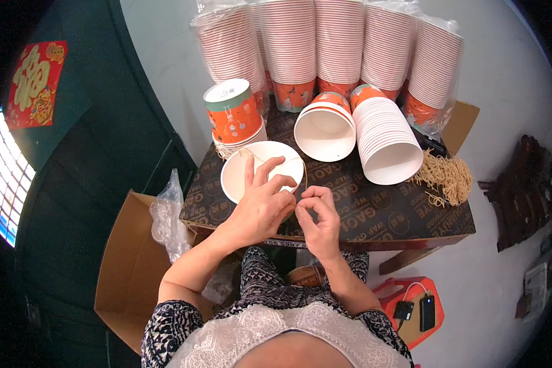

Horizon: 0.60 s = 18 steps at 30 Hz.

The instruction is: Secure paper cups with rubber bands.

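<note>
A white-lined paper bucket [234,178] lies near the table's front edge, its mouth facing up toward me. A thin tan cord [306,172] loops across the mouth and down past its right rim. My left hand [260,205] grips the near rim, its fingers reaching over the opening and its thumb hidden. Just right of the rim, my right hand [320,221] pinches thumb and forefinger together at the cord's lower end; the tip of the pinch is small. Behind the bucket stands an upside-down orange and green paper bucket [233,119] on several nested ones with cord hanging from them.
Nested buckets lie sideways, a short stack [325,135] and a longer stack [391,144]. A bundle of tan cords [444,178] rests at the table's right. Tall bagged bucket stacks [288,43] line the back. A cardboard box [129,264] and a red stool [429,334] stand below.
</note>
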Available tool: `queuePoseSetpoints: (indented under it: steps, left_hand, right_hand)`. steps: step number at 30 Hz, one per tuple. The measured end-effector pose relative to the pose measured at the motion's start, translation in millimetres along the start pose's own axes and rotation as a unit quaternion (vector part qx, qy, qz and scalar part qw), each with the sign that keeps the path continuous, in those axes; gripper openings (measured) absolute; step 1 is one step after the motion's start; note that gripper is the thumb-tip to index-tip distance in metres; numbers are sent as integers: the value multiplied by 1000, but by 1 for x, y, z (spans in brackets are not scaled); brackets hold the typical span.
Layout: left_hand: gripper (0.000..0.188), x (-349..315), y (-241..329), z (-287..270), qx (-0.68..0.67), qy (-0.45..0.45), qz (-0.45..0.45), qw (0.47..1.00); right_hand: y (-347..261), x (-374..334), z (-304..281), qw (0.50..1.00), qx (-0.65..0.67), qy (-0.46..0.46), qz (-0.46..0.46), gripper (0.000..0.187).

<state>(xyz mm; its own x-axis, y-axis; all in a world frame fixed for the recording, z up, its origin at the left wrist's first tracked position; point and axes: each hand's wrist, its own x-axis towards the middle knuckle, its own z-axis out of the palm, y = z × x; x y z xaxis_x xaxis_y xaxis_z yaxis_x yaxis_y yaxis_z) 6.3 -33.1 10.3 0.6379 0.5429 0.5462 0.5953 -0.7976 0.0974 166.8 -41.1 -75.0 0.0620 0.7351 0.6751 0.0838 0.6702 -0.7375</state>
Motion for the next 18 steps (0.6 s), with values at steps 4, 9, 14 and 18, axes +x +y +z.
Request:
queuePoseSetpoints:
  steps: [4,9,14,18]
  left_hand:
    - [10,1,3,4,37,9,5,999]
    - [12,1,5,6,66,21,13,998]
    - [11,2,5,6,71,21,8,997]
    - [12,1,-4,-1,1,83,-20,996]
  right_hand:
    - [2,-1,-1,1000,-4,0,-3,6]
    - [0,-1,0,1000,5,-1,-2,5]
    - [1,-1,1,1000,-2,0,-6,5]
    - [5,2,4,999,-20,23,-13,6]
